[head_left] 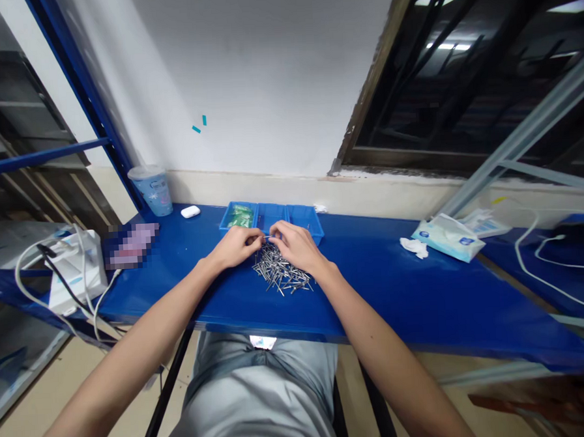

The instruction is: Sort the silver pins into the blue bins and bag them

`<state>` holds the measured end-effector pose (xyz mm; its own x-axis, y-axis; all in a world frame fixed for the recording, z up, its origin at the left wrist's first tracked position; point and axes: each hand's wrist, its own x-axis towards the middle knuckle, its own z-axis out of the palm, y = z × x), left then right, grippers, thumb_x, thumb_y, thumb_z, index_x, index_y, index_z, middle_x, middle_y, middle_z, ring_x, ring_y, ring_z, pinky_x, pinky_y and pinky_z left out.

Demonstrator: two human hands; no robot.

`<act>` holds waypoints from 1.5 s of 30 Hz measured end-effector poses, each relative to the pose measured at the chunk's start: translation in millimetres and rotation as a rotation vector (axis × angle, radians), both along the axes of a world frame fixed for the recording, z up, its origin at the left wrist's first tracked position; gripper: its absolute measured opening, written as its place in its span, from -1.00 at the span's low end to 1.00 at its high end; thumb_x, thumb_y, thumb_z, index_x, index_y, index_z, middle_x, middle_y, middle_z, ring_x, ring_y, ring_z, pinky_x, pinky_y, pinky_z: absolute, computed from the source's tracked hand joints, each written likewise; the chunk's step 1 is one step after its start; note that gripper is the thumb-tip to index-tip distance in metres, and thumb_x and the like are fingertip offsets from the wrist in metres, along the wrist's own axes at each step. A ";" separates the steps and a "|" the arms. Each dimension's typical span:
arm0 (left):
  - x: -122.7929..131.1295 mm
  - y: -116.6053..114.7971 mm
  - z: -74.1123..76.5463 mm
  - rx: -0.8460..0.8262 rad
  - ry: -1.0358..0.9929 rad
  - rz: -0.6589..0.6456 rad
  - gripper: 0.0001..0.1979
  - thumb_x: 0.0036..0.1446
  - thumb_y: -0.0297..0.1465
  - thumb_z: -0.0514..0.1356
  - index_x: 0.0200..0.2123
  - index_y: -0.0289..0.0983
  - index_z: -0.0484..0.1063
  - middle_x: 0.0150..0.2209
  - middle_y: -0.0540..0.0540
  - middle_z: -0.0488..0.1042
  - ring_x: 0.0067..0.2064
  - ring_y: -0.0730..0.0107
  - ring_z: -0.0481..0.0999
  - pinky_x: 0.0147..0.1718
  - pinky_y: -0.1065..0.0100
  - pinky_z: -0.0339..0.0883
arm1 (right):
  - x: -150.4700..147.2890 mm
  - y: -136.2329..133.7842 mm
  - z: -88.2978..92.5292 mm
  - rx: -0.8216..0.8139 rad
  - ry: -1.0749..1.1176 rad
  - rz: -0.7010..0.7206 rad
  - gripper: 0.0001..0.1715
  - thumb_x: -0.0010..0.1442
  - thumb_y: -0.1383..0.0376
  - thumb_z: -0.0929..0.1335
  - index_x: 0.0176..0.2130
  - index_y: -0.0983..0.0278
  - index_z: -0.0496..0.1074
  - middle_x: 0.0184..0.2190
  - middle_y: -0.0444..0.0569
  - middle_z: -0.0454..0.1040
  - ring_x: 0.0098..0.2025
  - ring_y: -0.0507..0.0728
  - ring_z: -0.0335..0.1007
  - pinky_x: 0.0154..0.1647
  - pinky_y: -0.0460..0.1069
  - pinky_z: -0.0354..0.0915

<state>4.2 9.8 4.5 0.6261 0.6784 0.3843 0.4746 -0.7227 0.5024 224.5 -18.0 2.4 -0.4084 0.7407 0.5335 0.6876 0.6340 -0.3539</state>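
My left hand point(235, 246) and my right hand point(296, 245) are close together over the blue table point(203, 295), fingertips pinched. A thin silver metal pin point(267, 237) spans the small gap between them, an end at each hand's fingers. Just below and between the hands lies a loose pile of similar metal pins point(282, 274), pointing in all directions. Behind the hands stands a blue tray point(272, 210) with three compartments. Its left one holds small green packets point(240, 216); my right hand partly covers the right one.
On the left are a lidded blue cup point(152, 192), a small white case point(190, 212), a blurred pink item point(134, 245) and a white power strip point(77, 272) with cables. A tissue pack point(448, 238) and crumpled tissue point(414, 248) lie right. The wall point(246, 84) rises behind.
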 end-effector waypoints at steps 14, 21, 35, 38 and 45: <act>1.4 -3.9 3.1 0.023 0.013 -0.022 -0.71 0.32 -0.33 0.07 -0.37 -0.30 0.50 -0.51 0.02 0.42 -0.47 0.46 0.32 -0.40 0.35 0.10 | 0.0 -1.1 1.0 -0.082 -0.041 -0.018 -0.80 0.44 0.18 0.32 -0.20 0.21 0.46 -0.31 -0.07 0.58 -0.28 0.12 0.45 -0.24 -0.01 0.17; 1.7 -2.6 1.3 0.021 0.021 -0.024 -0.70 0.33 -0.30 0.06 -0.35 -0.30 0.51 -0.52 0.02 0.40 -0.47 0.44 0.31 -0.40 0.35 0.09 | 0.8 -2.2 2.6 -0.112 -0.084 -0.024 -0.82 0.44 0.21 0.32 -0.15 0.20 0.50 -0.32 -0.06 0.61 -0.29 0.13 0.49 -0.24 -0.01 0.21; 1.4 -0.9 -1.8 0.013 0.032 -0.035 -0.70 0.34 -0.30 0.05 -0.34 -0.30 0.50 -0.53 0.04 0.36 -0.47 0.45 0.28 -0.40 0.35 0.08 | -0.6 -2.4 3.2 -0.115 -0.094 -0.020 -0.84 0.45 0.21 0.32 -0.14 0.20 0.48 -0.33 -0.07 0.60 -0.30 0.12 0.50 -0.25 -0.02 0.20; 1.3 -0.6 -2.3 0.010 0.035 -0.039 -0.70 0.34 -0.30 0.05 -0.35 -0.30 0.49 -0.52 0.04 0.37 -0.47 0.45 0.28 -0.40 0.35 0.09 | -1.3 -2.2 3.0 -0.126 -0.103 -0.015 -0.89 0.42 0.24 0.34 -0.09 0.20 0.46 -0.31 -0.08 0.61 -0.29 0.12 0.50 -0.25 -0.02 0.19; 1.3 -1.9 -0.8 0.015 0.036 -0.042 -0.71 0.32 -0.32 0.05 -0.37 -0.29 0.48 -0.52 0.04 0.37 -0.48 0.46 0.26 -0.40 0.35 0.07 | -1.4 -3.1 3.5 -0.116 -0.106 -0.003 -0.87 0.46 0.24 0.31 -0.06 0.19 0.44 -0.30 -0.08 0.60 -0.29 0.12 0.50 -0.26 -0.03 0.18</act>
